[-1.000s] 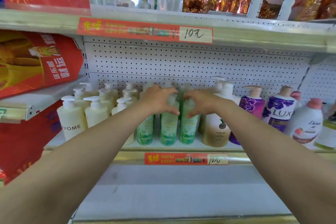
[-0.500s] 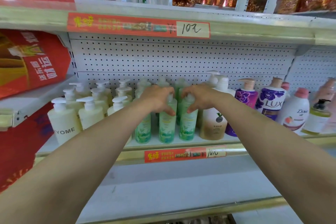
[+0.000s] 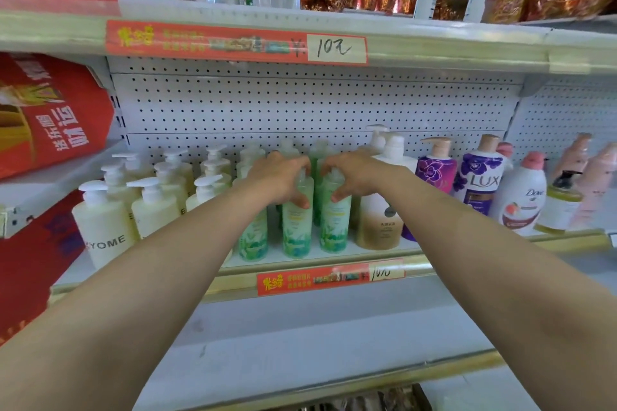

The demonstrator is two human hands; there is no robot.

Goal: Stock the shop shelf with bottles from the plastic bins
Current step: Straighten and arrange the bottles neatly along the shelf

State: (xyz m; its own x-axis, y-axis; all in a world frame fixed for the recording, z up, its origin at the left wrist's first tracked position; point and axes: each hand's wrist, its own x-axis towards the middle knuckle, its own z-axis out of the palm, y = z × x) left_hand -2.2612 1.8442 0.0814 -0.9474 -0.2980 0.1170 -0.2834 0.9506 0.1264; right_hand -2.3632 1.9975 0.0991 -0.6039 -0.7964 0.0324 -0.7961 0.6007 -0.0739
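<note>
Several green bottles stand in rows on the middle shelf [image 3: 334, 255]. My left hand [image 3: 278, 178] grips the top of the front middle green bottle [image 3: 297, 227]. My right hand [image 3: 355, 173] grips the top of the green bottle to its right [image 3: 334, 227]. A third green bottle [image 3: 253, 240] stands free at the front left, partly behind my left forearm. The caps of the two held bottles are hidden under my fingers. No plastic bin is in view.
Cream pump bottles [image 3: 103, 227] fill the shelf's left side. A beige bottle [image 3: 379, 223], purple Lux bottles [image 3: 480, 183] and a white Dove bottle [image 3: 522, 197] stand to the right. A red bag [image 3: 50, 117] hangs at left. A lower shelf [image 3: 300, 344] juts out below.
Both hands stay on the same two green bottles. The camera view has shifted, so the shelf and bottles sit slightly higher in the picture.
</note>
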